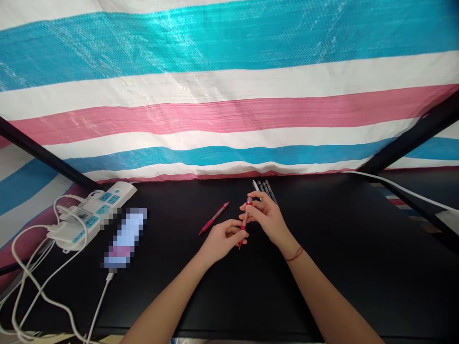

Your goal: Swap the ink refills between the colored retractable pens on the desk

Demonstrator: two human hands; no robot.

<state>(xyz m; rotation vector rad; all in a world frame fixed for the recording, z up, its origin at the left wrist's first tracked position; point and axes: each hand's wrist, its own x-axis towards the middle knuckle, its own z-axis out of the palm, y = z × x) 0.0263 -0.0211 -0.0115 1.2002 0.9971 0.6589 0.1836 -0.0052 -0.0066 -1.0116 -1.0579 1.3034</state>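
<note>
Here, the two hands hold one red pen (245, 217) together, above the black table (172, 296). The left hand (224, 239) grasps the lower part of this pen between the thumb and the fingers, near the tip, which points down. The right hand (267, 217) grasps the upper part, and its fingers are bent around the top end. The pen stands nearly upright in the view, a little tilted. On the right wrist there is a thin red string (296, 253).

To the left of the hands, a second red pen (214, 218) lies on the table in a slanting position, near the left hand but not touching it. Just behind the right hand lie several dark pens (269, 187) and one white pen (255, 184), side by side; the right hand hides a part of them.

At the left side of the table there is a white power strip (120, 192) with blue sockets, and white cables (53, 302) come from it. Beside it lies a phone (125, 238), which is blurred, with a white cable at its near end. Behind the table hangs a striped sheet (229, 114), in blue, white and pink.
</note>
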